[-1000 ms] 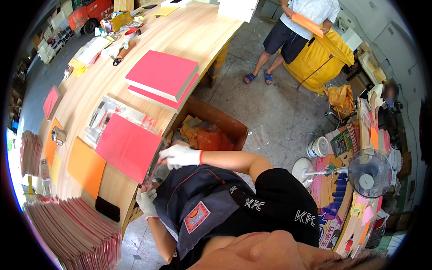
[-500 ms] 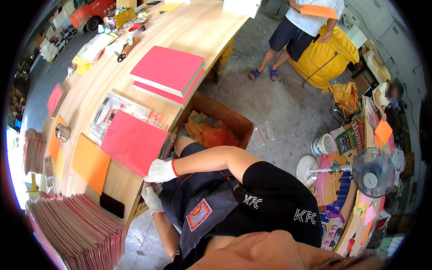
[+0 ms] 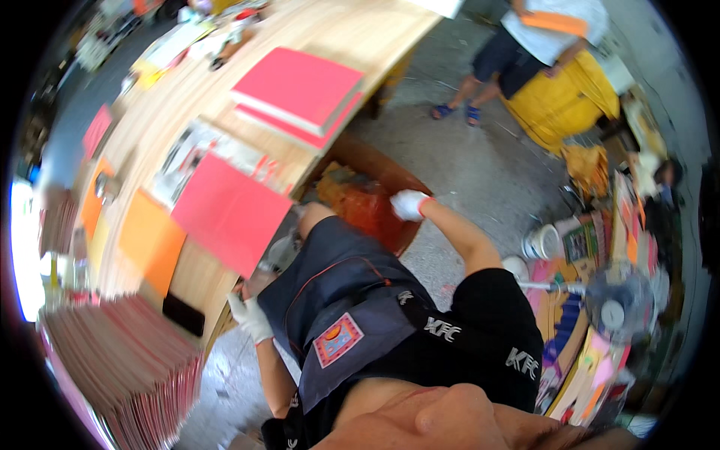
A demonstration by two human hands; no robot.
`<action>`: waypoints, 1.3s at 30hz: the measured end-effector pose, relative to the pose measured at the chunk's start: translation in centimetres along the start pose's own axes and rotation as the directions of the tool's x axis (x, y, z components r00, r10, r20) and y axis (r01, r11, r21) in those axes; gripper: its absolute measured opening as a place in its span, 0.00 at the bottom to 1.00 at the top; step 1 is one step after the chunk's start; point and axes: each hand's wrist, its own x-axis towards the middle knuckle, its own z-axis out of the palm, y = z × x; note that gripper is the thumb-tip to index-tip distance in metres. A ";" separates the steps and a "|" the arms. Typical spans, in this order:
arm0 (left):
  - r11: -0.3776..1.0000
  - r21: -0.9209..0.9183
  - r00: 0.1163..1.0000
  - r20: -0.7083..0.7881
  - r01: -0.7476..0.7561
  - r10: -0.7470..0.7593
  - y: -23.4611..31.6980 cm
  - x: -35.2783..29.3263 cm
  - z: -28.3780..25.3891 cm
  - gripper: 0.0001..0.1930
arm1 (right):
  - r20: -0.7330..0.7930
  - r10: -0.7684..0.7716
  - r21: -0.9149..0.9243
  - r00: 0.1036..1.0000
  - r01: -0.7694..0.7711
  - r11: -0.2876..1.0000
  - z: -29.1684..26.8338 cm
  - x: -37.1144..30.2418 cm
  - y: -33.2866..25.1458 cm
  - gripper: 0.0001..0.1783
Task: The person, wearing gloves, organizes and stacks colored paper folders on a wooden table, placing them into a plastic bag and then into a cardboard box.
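Pink sheet [image 3: 229,210] overhangs the wooden surface's [image 3: 337,37] near edge above the gloved left hand [image 3: 251,319], fingers loose beneath it. Gloved right hand [image 3: 409,204], curled, reaches the cardboard box [image 3: 375,202]; grip unclear.

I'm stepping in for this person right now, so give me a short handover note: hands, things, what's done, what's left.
Right hand: gloved, holding nothing visible, over the cardboard box of orange contents on the floor beside the table.
Left hand: gloved, low by the table edge; whether it holds anything cannot be told.
Red sheet lies on the table, overhanging its edge, orange sheet beside it, red stack further along.
Done: sheets laid out.
Left: cannot be judged from this view.
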 end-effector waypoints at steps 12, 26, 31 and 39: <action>0.591 0.381 0.675 0.137 -0.711 0.725 1.3 1.7 0.3 0.13 | -0.741 -0.592 -0.324 0.316 0.605 0.727 -15.5 -0.1 -20.6 0.24; 0.416 -0.827 0.891 0.203 0.378 -0.407 0.8 0.2 1.2 0.09 | -0.168 -0.018 0.962 0.986 0.167 0.216 -11.9 4.0 -22.0 0.13; 0.770 -0.627 0.991 0.123 0.118 -0.051 9.6 1.4 -3.4 0.12 | -0.168 -0.292 0.977 0.942 0.198 0.076 -10.5 3.3 -22.7 0.14; 0.898 0.152 0.906 -0.026 -0.413 0.422 22.3 -5.0 -17.9 0.17 | -0.217 -0.585 0.976 0.782 0.184 -0.117 -19.7 -4.1 -32.9 0.14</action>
